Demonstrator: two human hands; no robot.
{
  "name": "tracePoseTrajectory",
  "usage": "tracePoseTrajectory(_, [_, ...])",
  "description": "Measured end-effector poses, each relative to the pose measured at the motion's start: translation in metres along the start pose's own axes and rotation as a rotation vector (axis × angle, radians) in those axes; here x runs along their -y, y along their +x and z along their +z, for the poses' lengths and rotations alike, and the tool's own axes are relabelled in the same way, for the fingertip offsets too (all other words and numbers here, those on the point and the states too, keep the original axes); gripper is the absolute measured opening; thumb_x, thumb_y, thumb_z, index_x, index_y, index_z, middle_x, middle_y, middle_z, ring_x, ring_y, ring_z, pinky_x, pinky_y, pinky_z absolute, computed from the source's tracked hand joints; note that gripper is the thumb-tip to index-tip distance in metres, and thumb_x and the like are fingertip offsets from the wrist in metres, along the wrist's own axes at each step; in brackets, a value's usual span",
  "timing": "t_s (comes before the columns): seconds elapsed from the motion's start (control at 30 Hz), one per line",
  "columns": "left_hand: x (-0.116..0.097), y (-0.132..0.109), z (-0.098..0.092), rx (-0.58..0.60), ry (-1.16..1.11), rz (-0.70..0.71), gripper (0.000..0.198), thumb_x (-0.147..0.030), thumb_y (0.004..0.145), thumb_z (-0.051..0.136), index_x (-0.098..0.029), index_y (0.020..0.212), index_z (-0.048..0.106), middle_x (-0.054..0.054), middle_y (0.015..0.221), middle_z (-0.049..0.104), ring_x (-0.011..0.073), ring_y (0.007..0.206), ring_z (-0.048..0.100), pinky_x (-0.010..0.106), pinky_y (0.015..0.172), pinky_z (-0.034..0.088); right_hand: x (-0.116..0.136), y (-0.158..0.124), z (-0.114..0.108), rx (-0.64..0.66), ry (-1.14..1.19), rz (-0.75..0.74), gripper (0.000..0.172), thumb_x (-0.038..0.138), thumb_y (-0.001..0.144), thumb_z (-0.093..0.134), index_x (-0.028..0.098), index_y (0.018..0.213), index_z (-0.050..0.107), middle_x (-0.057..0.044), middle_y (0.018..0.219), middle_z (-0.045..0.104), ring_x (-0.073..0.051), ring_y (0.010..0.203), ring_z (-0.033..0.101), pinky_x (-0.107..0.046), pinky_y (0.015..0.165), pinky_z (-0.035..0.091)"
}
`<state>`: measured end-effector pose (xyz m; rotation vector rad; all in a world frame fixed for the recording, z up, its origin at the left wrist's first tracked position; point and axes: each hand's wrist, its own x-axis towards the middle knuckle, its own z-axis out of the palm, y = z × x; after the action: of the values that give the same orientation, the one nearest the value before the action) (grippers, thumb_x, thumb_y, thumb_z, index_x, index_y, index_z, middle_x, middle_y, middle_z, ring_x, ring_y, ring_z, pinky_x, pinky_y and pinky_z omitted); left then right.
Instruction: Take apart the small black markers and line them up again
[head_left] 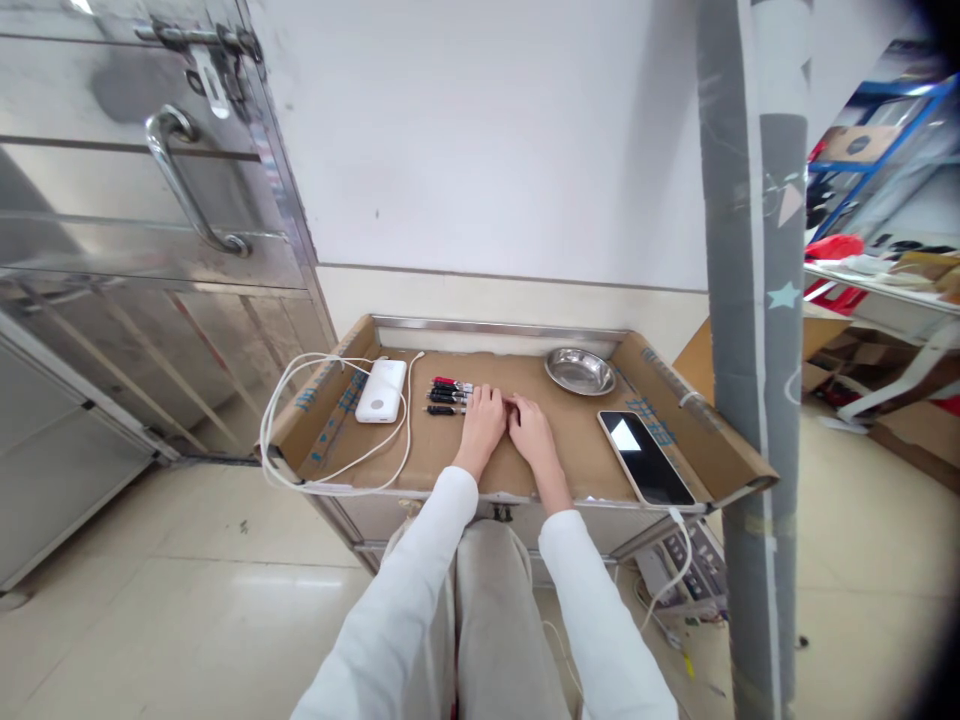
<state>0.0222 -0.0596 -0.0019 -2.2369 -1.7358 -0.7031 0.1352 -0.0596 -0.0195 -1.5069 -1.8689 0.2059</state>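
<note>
Slim black pens (444, 398) and, farthest, a red pen (448, 381) reach left from the left hand (485, 415). The right hand (529, 430) adjoins it; whether either's fingers grip, I cannot tell.

The pens (446, 395) lie side by side on the cardboard (441, 452), which covers the table (375, 520). Left of the pens lies the power bank (382, 391), with a cable (409, 420) looping about it and past the table's left edge. At the pens' right end rests the left hand (484, 422); just right of it, the right hand (532, 432). To the pens' right and slightly behind stands the dish (579, 372); to their right and before, the phone (646, 458). Farther right rises the post (776, 300); behind, the wall (487, 140); behind and left, the door (112, 190).
</note>
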Motion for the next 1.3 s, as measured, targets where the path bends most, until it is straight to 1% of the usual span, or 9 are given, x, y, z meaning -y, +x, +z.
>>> tracePoseTrajectory(0.33, [0.0, -0.003, -0.002, 0.001, 0.013, -0.02, 0.017, -0.019, 0.089, 0.04, -0.013, 0.096, 0.055, 0.013, 0.1, 0.055, 0.0273, 0.098, 0.051, 0.039, 0.086, 0.039, 0.001, 0.001, -0.001, -0.002, 0.016, -0.009, 0.033, 0.012, 0.085, 0.036, 0.016, 0.104, 0.063, -0.01, 0.116, 0.063, -0.02, 0.11, 0.054, -0.035, 0.098, 0.039])
tracePoseTrajectory(0.47, [0.0, -0.002, -0.001, 0.004, 0.002, -0.014, 0.017, -0.02, 0.088, 0.041, -0.012, 0.095, 0.055, 0.014, 0.1, 0.055, 0.0277, 0.099, 0.051, 0.039, 0.087, 0.039, 0.0, 0.002, -0.001, 0.002, -0.001, -0.011, 0.032, 0.011, 0.085, 0.036, 0.016, 0.103, 0.063, -0.01, 0.112, 0.064, -0.021, 0.106, 0.055, -0.034, 0.095, 0.04])
tracePoseTrajectory(0.57, [-0.001, -0.002, -0.004, -0.007, -0.005, -0.042, 0.017, -0.021, 0.088, 0.042, -0.013, 0.094, 0.055, 0.014, 0.1, 0.055, 0.0279, 0.098, 0.05, 0.04, 0.086, 0.039, 0.0, 0.003, -0.001, -0.002, -0.016, -0.008, 0.032, 0.01, 0.084, 0.036, 0.015, 0.101, 0.063, -0.011, 0.108, 0.064, -0.021, 0.102, 0.056, -0.032, 0.091, 0.04])
tracePoseTrajectory(0.7, [-0.003, -0.004, -0.013, -0.058, -0.001, -0.145, 0.017, -0.017, 0.085, 0.04, -0.013, 0.096, 0.054, 0.014, 0.103, 0.055, 0.0279, 0.099, 0.05, 0.04, 0.086, 0.038, 0.002, 0.003, -0.002, -0.018, -0.05, -0.005, 0.031, 0.01, 0.083, 0.037, 0.016, 0.1, 0.062, -0.01, 0.105, 0.064, -0.021, 0.099, 0.055, -0.033, 0.088, 0.039])
tracePoseTrajectory(0.83, [0.001, -0.011, -0.02, -0.128, 0.043, -0.354, 0.025, -0.009, 0.082, 0.037, -0.01, 0.102, 0.052, 0.016, 0.106, 0.053, 0.0284, 0.1, 0.049, 0.041, 0.086, 0.038, 0.005, 0.002, -0.004, -0.017, -0.064, -0.014, 0.031, 0.008, 0.082, 0.037, 0.017, 0.099, 0.062, -0.009, 0.104, 0.064, -0.021, 0.098, 0.054, -0.033, 0.087, 0.039])
tracePoseTrajectory(0.93, [0.006, -0.015, -0.021, -0.123, 0.058, -0.441, 0.029, -0.008, 0.082, 0.035, -0.009, 0.106, 0.051, 0.017, 0.106, 0.055, 0.0296, 0.101, 0.049, 0.044, 0.088, 0.037, 0.006, 0.001, -0.006, -0.016, -0.053, -0.022, 0.031, 0.009, 0.082, 0.038, 0.017, 0.099, 0.062, -0.009, 0.104, 0.064, -0.021, 0.098, 0.054, -0.032, 0.087, 0.039])
tracePoseTrajectory(1.03, [0.008, -0.016, -0.02, -0.075, 0.029, -0.377, 0.028, -0.009, 0.082, 0.035, -0.01, 0.106, 0.051, 0.017, 0.105, 0.057, 0.0299, 0.102, 0.05, 0.045, 0.089, 0.036, 0.006, 0.001, -0.007, -0.019, -0.028, -0.043, 0.03, 0.01, 0.083, 0.037, 0.018, 0.098, 0.062, -0.008, 0.104, 0.064, -0.02, 0.097, 0.054, -0.031, 0.086, 0.039])
tracePoseTrajectory(1.17, [0.006, -0.013, -0.016, -0.007, -0.076, -0.177, 0.024, -0.01, 0.084, 0.038, -0.012, 0.104, 0.051, 0.015, 0.103, 0.06, 0.0283, 0.101, 0.053, 0.045, 0.091, 0.035, 0.007, 0.003, -0.005, -0.023, -0.041, -0.06, 0.029, 0.017, 0.089, 0.034, 0.018, 0.097, 0.062, -0.009, 0.101, 0.065, -0.021, 0.094, 0.054, -0.032, 0.085, 0.039])
tracePoseTrajectory(1.3, [0.006, -0.005, -0.013, 0.058, -0.295, 0.045, 0.023, -0.009, 0.087, 0.035, -0.014, 0.106, 0.048, 0.012, 0.103, 0.062, 0.0225, 0.099, 0.058, 0.041, 0.092, 0.037, 0.009, 0.008, -0.003, -0.037, -0.025, -0.064, 0.032, 0.027, 0.092, 0.032, 0.016, 0.09, 0.062, -0.012, 0.095, 0.064, -0.022, 0.089, 0.054, -0.035, 0.085, 0.039])
